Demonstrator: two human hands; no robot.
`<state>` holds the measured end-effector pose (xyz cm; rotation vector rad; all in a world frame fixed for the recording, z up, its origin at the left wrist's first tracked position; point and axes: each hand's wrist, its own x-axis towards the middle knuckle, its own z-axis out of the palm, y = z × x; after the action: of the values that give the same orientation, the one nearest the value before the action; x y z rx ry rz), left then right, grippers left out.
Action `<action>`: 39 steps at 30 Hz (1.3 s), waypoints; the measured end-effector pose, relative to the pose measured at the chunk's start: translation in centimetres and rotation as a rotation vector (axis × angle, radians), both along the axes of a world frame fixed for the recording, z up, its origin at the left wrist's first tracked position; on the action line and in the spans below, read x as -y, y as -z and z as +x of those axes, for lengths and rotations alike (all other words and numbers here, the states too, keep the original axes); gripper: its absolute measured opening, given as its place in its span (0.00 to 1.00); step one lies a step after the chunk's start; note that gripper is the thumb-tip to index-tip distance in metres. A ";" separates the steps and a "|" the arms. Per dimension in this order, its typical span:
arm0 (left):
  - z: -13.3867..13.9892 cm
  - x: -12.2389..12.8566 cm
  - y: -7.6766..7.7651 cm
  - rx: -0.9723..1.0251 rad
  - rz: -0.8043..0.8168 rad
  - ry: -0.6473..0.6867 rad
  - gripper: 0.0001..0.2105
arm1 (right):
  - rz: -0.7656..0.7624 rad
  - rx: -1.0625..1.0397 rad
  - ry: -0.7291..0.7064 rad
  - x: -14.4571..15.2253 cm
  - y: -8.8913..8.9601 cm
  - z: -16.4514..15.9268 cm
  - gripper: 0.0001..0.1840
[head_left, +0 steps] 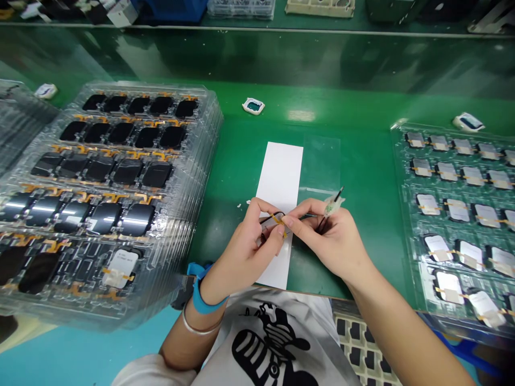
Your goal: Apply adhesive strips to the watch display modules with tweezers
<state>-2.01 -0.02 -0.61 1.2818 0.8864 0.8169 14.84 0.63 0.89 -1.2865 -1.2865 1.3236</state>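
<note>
My left hand (245,249) is closed around a small watch-size display (267,222), mostly hidden by the fingers. Its orange flex cable (277,219) pokes out between both hands. With thumb and forefinger, my right hand (333,238) pinches at that cable. The same hand also keeps a slim dark tool (341,191), its upper part wrapped in clear film, tucked through the fingers; its other end is hidden. Beneath the hands lies a white paper strip (281,171) on the green mat (237,161).
Stacked clear trays (213,123) of black displays rise at left, with one display lying white side up. At right, another clear tray (406,214) carries silver-backed displays. A small white-framed piece (254,106) lies at the back, below a shelf edge (257,29). Clear film (322,161) lies beside the paper.
</note>
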 end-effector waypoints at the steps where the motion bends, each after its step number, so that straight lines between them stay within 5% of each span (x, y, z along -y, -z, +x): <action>1: 0.0 0.0 0.0 -0.007 0.008 -0.002 0.06 | -0.001 -0.001 0.001 0.0 0.0 0.0 0.10; 12: 0.2 0.4 -0.2 -0.039 0.069 -0.041 0.06 | -0.005 -0.047 -0.044 0.3 -0.5 0.2 0.04; 23: 0.2 0.6 0.0 -0.028 0.113 -0.078 0.07 | -0.107 -0.061 -0.089 0.1 -0.3 0.2 0.10; 29: 0.3 0.7 -0.1 -0.061 0.146 -0.119 0.06 | -0.011 -0.039 -0.062 0.2 -0.4 0.0 0.07; 34: 0.1 0.3 -0.5 -0.245 0.443 -0.305 0.04 | 0.064 0.028 0.020 0.3 -0.4 0.0 0.06; 39: 0.1 0.0 -0.8 -0.379 0.724 -0.333 0.07 | 0.107 0.053 0.066 0.4 -0.5 -0.3 0.05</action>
<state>-1.92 -0.01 0.18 1.9969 1.1785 1.2502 14.55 0.23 1.44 -1.2854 -1.3217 1.1656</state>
